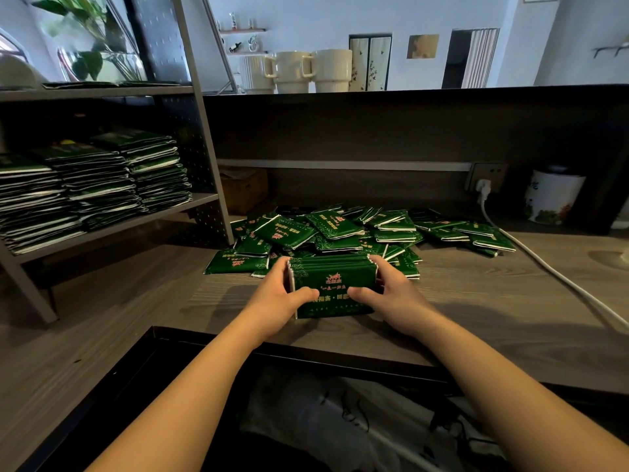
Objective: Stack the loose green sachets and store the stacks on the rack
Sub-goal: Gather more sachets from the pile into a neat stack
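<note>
A stack of green sachets [332, 284] stands on edge on the wooden desk, just in front of me. My left hand [277, 301] grips its left end and my right hand [391, 296] grips its right end, both thumbs lying across the front face. Behind the stack spreads a loose pile of green sachets [357, 233]. On the left stands a grey metal rack [200, 199]; its middle shelf carries several tall stacks of sachets [95, 185].
A white power cable [558, 277] runs across the desk on the right, from a wall socket [486, 177]. A white printed canister [553, 195] stands at the back right. Cream mugs [299, 71] sit on the raised counter. A cardboard box [243, 189] sits behind the rack.
</note>
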`<action>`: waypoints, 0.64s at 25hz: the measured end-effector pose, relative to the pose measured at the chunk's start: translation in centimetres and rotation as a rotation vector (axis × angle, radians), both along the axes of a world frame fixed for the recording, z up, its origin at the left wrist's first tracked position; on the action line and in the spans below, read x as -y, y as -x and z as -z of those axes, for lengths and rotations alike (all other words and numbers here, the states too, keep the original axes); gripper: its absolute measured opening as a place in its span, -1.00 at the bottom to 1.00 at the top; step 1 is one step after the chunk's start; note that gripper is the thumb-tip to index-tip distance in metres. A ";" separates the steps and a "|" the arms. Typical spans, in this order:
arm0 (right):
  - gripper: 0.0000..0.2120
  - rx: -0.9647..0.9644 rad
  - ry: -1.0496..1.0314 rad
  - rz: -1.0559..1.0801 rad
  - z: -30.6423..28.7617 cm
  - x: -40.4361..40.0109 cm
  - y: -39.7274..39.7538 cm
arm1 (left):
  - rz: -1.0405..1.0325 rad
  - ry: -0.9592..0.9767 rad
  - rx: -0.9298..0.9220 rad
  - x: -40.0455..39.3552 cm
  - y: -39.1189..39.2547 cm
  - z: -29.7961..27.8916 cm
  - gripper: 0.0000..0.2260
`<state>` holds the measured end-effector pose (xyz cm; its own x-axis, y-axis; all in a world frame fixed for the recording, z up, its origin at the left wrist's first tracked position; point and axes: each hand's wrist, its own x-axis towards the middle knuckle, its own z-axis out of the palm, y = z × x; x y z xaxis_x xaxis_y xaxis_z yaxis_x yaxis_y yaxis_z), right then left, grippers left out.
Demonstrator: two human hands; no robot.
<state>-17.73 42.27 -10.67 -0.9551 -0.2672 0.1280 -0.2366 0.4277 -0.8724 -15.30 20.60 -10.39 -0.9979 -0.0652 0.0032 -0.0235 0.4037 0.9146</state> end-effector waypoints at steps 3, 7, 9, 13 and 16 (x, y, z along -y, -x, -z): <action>-0.73 -0.106 0.127 0.122 0.5 -0.1 0.5 | -0.106 -0.098 -0.043 0.3 -0.1 -0.1 -0.13; -0.84 -0.230 0.053 0.372 0.7 -0.8 1.9 | -0.159 -0.135 -0.096 0.4 -0.3 0.0 -0.23; -0.77 -0.262 -0.101 0.407 0.4 -1.2 3.0 | -0.175 -0.134 -0.103 0.6 -0.3 0.1 -0.25; -0.53 -0.356 -0.373 0.360 -0.7 -1.0 5.2 | -0.230 -0.167 -0.109 0.8 -0.1 0.1 -0.31; -0.49 -0.386 -0.570 0.311 -1.0 -0.9 6.7 | -0.239 -0.147 -0.083 0.9 0.1 0.3 -0.65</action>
<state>-24.40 43.18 -9.71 -0.9126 -0.1174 0.3916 -0.2750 0.8850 -0.3757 -15.41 19.71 -10.70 -0.9508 -0.3044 0.0577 -0.0244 0.2590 0.9656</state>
